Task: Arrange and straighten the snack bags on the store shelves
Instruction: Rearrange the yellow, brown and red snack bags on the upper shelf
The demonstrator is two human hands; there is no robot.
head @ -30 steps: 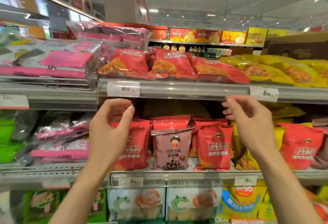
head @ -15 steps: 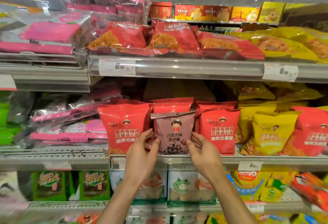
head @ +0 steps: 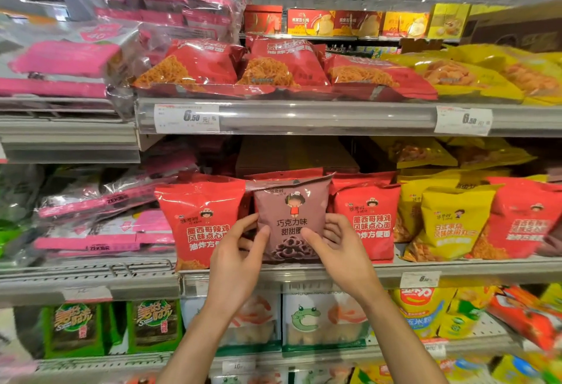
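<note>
Between red bags on mid shelf (head: pixel 456 271), brown bag (head: pixel 293 216) now pinched by both hands, L (head: pixel 237 265) & R (head: pixel 340 256), which were up by price rail 1 s ago. Straightening has begun; bag upright, front row.

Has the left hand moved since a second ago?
Yes. The left hand dropped from the upper price rail to grip the brown snack bag on the middle shelf.

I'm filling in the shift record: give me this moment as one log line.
stage: straightening | item: brown snack bag, upright, middle shelf | left hand: grips left edge | right hand: grips right edge | neighbours: red bags
</note>
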